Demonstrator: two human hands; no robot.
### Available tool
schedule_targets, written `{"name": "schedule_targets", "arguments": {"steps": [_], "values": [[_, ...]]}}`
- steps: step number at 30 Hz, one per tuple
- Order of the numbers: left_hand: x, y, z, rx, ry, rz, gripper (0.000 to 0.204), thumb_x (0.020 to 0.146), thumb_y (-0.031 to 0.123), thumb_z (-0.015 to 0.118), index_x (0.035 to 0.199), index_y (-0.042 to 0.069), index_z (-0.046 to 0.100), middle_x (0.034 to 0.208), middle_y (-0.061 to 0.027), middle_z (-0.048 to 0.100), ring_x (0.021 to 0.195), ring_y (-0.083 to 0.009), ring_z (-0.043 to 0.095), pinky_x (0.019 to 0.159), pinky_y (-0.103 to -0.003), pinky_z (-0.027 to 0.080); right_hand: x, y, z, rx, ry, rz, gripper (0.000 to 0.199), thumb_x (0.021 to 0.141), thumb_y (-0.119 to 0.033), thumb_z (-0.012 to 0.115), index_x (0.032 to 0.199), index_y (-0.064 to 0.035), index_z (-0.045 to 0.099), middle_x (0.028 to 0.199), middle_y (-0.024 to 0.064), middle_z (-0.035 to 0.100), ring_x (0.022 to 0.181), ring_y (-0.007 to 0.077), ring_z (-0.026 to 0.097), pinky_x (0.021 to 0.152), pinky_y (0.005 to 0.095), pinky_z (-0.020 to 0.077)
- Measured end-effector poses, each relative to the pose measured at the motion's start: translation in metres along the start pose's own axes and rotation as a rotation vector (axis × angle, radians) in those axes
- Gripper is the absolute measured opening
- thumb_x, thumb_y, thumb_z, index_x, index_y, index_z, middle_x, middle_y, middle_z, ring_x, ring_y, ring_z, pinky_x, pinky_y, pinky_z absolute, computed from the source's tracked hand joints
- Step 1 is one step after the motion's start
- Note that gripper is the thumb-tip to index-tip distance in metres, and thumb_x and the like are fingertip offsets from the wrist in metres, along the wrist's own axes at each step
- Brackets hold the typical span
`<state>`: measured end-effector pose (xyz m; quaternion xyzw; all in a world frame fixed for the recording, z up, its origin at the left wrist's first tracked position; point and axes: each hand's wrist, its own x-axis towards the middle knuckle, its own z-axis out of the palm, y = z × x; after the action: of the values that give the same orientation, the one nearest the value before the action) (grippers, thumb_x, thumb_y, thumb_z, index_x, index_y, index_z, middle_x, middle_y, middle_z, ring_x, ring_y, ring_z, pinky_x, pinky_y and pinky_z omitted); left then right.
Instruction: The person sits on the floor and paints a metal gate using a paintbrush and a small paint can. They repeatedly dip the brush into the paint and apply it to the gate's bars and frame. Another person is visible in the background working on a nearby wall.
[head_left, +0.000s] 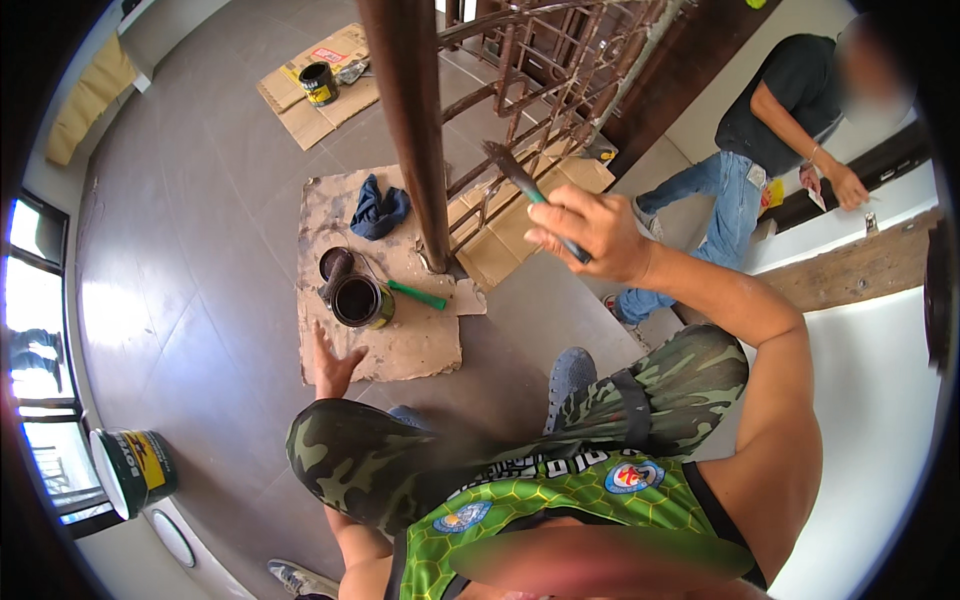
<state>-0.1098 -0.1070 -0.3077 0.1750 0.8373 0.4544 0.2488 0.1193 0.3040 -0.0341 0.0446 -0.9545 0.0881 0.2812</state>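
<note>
My right hand (592, 235) is raised and closed around the green handle of a paintbrush (513, 168), its dark bristles pointing up toward a brown metal railing. Low on the left, my left hand (335, 365) hangs near the edge of a stained cardboard sheet (435, 350), fingers spread and holding nothing. Just beyond it stands an open can (380, 307) of dark paint. A small paint roller with a green handle (418, 296) lies by the can, its dark cover (340, 268) against the rim. A crumpled dark blue cloth (378, 207) lies farther back.
A brown post (405, 120) rises beside the cardboard, joined to the scrollwork railing (505, 75). Another can (318, 85) sits on cardboard farther off. At right, a co-worker (775, 120) leans by a white ledge. A green bucket (140, 470) stands at far left.
</note>
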Motion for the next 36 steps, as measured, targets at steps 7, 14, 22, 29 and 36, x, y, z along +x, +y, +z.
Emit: {"name": "schedule_targets", "arguments": {"steps": [7,14,22,29,36], "values": [[0.016,-0.025,0.061,0.018,0.146,0.299,0.138,0.059,0.033,0.099,0.161,0.000,0.011,0.161,-0.0271,0.029,0.147,-0.0401,0.034,0.120,-0.046,0.033,0.041,-0.010,0.017,-0.198,0.125,-0.074,0.019,0.086,-0.022,0.079,0.096,-0.0100,0.068,0.082,0.0038,0.059,0.059,0.0216,0.063,0.051,0.0337,0.0513],[0.025,-0.023,0.080,-0.051,0.312,0.308,0.139,0.061,0.039,0.097,0.161,-0.001,0.009,0.162,-0.0280,0.025,0.150,-0.0413,0.028,0.121,-0.047,0.030,0.043,-0.046,0.045,-0.226,0.125,0.227,0.019,0.090,-0.021,0.077,0.101,-0.0066,0.070,0.086,0.0078,0.063,0.063,0.0249,0.064,0.053,0.0356,0.0507],[0.039,-0.026,0.083,-0.058,0.380,0.353,0.138,0.057,0.037,0.099,0.159,0.000,0.015,0.155,-0.0277,0.037,0.143,-0.0423,0.040,0.115,-0.048,0.037,0.048,-0.055,0.081,-0.253,0.316,0.295,0.019,0.091,-0.027,0.077,0.101,-0.0118,0.071,0.083,0.0046,0.058,0.067,0.0248,0.063,0.055,0.0376,0.0499],[0.044,-0.031,0.080,-0.035,0.392,0.336,0.120,0.054,0.036,0.100,0.150,0.001,0.037,0.144,-0.0216,0.051,0.131,-0.0414,0.051,0.109,-0.048,0.043,0.042,-0.058,0.081,-0.068,0.375,0.255,0.020,0.099,-0.019,0.069,0.107,0.0001,0.067,0.095,0.0088,0.065,0.073,0.0163,0.060,0.064,0.0288,0.0496],[0.044,-0.030,0.079,-0.054,0.362,0.294,0.116,0.054,0.032,0.100,0.149,0.003,0.039,0.140,-0.0203,0.055,0.129,-0.0400,0.053,0.106,-0.048,0.043,0.020,-0.051,0.075,0.191,0.486,0.443,0.022,0.100,-0.019,0.068,0.106,0.0016,0.067,0.098,0.0106,0.063,0.064,0.0131,0.057,0.058,0.0264,0.0483]]}}
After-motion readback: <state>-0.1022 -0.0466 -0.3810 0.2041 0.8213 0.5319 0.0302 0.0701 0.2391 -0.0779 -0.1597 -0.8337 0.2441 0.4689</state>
